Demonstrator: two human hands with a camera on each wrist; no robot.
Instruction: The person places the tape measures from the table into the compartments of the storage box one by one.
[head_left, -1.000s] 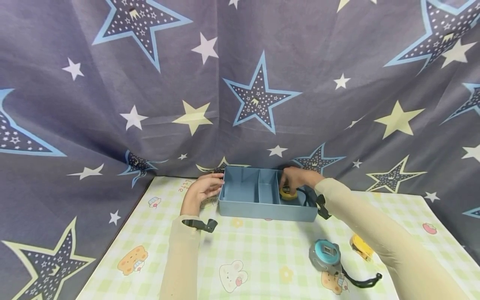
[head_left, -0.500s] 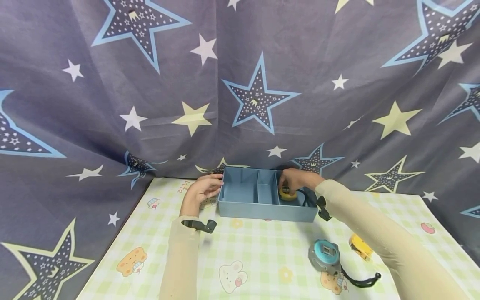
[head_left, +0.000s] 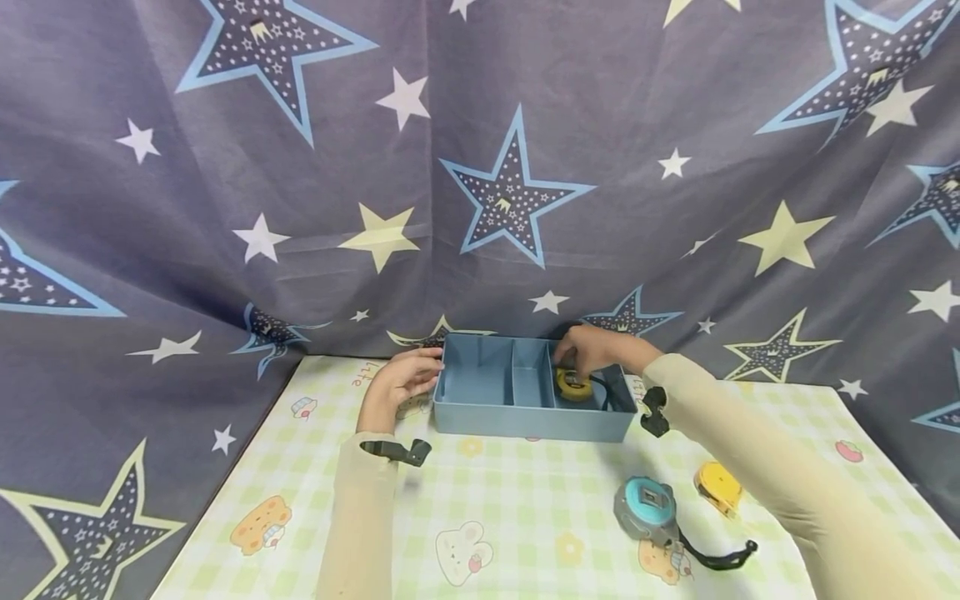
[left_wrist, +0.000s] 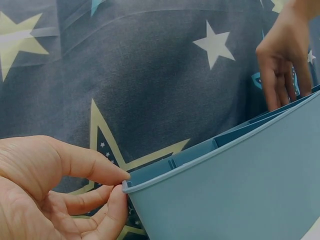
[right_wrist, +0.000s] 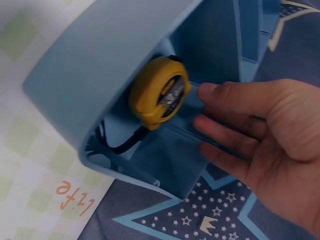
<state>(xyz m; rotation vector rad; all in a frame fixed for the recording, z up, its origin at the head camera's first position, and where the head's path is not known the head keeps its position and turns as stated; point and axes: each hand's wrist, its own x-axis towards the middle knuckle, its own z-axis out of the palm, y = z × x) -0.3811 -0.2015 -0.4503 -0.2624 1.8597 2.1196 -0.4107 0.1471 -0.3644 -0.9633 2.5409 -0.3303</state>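
A blue-grey plastic box (head_left: 532,422) with three compartments stands at the table's back edge. My left hand (head_left: 401,383) holds its left end; in the left wrist view, thumb and fingertips pinch the corner of the rim. Inside the right compartment lies a yellow and black tape measure (head_left: 575,386) with a dark strap. My right hand (head_left: 596,348) hovers over that compartment. The right wrist view shows the fingers (right_wrist: 225,135) loosely extended, a small distance from the tape measure (right_wrist: 160,92), holding nothing.
Towards the front right, a teal and grey tape measure (head_left: 649,502) with a black wrist strap (head_left: 716,562) lies on the checked tablecloth (head_left: 315,508). Beside it, near the right forearm, is another yellow tape measure (head_left: 718,486). A starry curtain (head_left: 480,292) hangs right behind the box.
My right hand has let go of the yellow tape measure in the right compartment and risen slightly away from it. The left hand keeps its place on the box.
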